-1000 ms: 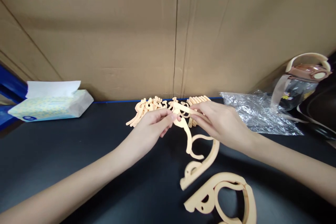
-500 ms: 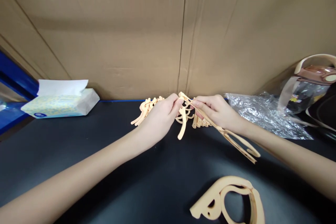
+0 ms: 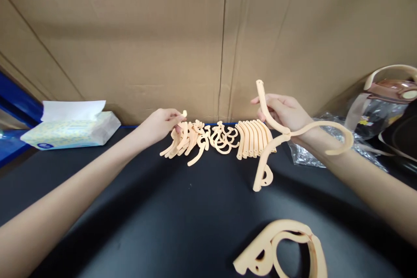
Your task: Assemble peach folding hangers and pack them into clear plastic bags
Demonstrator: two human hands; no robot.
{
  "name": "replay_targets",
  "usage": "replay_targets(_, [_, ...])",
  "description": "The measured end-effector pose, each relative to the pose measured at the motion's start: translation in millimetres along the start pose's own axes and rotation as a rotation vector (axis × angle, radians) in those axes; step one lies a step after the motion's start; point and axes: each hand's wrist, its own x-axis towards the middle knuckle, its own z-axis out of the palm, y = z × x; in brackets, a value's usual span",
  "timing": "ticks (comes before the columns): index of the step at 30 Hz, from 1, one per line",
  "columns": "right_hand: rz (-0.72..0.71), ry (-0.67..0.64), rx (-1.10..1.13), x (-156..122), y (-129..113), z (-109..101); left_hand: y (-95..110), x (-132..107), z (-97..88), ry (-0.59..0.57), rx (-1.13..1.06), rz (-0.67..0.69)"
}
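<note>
My right hand (image 3: 288, 110) is closed around a beige folding hanger (image 3: 275, 124), held up with its curved hook pointing right and its arms angled up and down. A short piece with a round lobe hangs on the lower arm. At the left, my left hand (image 3: 163, 126) pinches a beige hanger piece (image 3: 184, 114); only its tip shows clearly past the fingers. Right beside that hand lies a heap of curved hanger arms (image 3: 195, 132). One folded hanger (image 3: 286, 228) rests near the front edge of the view.
Loose hooks (image 3: 223, 139) lie mid-table beside a neat row of hanger arms (image 3: 252, 139). A tissue pack (image 3: 71, 130) stands at the left. Crinkled clear plastic (image 3: 306, 154) and a bottle with a brown lid (image 3: 387, 95) are at the right. Behind rises a cardboard wall (image 3: 146, 43).
My hands have moved apart. The left went left to the heap and has a piece in its fingers; a curved piece lies at the heap's front. The right lifted and turned the hanger.
</note>
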Motion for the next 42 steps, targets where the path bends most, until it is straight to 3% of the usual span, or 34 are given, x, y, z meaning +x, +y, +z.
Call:
replay_targets(4, [-0.022,0.042,0.098,-1.1,-1.8,1.2,-16.9,7.5,6.9,0.052,-0.042,-0.036])
replay_targets(8, [-0.08,0.058,0.166,-2.5,2.5,0.5,-5.8,-4.1,16.4,0.107,-0.174,0.022])
replay_targets(10, [-0.132,0.067,0.182,-4.4,4.9,1.7,8.4,-13.6,19.2,0.008,-0.292,0.078])
replay_targets(13, [-0.237,0.14,0.17,-8.2,8.4,6.2,29.2,-28.6,22.8,-0.237,-0.468,0.145])
replay_targets(15, [-0.269,0.22,0.171,-10.9,10.3,10.4,37.7,-36.9,27.1,-0.312,-0.559,0.167])
replay_targets(18, [-0.242,0.294,0.241,-16.0,10.8,17.0,43.0,-44.1,38.5,-0.227,-0.654,0.15])
replay_targets(21, [-0.206,0.261,0.3,-23.8,7.6,23.6,46.0,-47.9,52.6,-0.103,-0.721,0.14])
replay_targets(27, [-0.103,0.113,0.3,-43.7,-5.3,35.1,55.5,-61.2,70.6,-0.363,-0.847,0.17])
replay_targets(33, [-0.107,0.109,0.262,-40.9,-6.0,31.5,57.8,-65.8,64.5,-0.409,-0.923,0.131])
replay_targets(42, [-0.198,0.119,0.07,-24.2,3.6,19.2,56.6,-59.9,52.4,-0.36,-1.017,0.148])
